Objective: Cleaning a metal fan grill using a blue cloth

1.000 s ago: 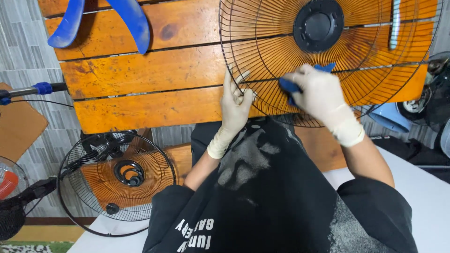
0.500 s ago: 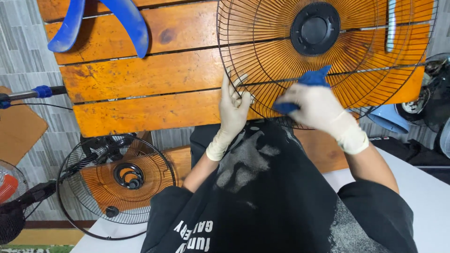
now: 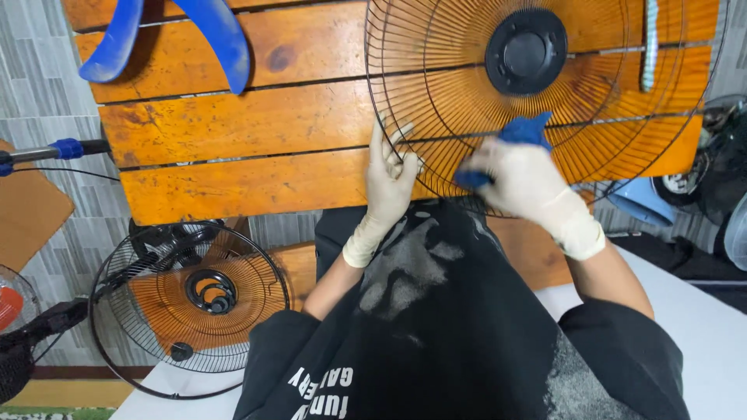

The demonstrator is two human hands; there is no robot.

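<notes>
A round black wire fan guard [image 3: 436, 70] with a black centre cap [image 3: 526, 52] lies on an orange slatted wooden table [image 3: 233, 124]. My left hand [image 3: 387, 175], in a pale glove, grips the guard's near left rim with fingers hooked through the wires. My right hand [image 3: 520, 179], also gloved, presses a blue cloth [image 3: 523, 132] against the wires on the guard's near side.
A blue fan blade [image 3: 210, 35] lies at the table's far left. A second black fan guard [image 3: 191, 307] leans below the table at the left. A blue-collared rod [image 3: 54, 150] sticks in from the left. Light blue and dark fan parts [image 3: 638, 201] sit at the right.
My right hand has slid the blue cloth along the wires, from lower left toward upper right, then held almost still. My left hand has kept its hold on the rim.
</notes>
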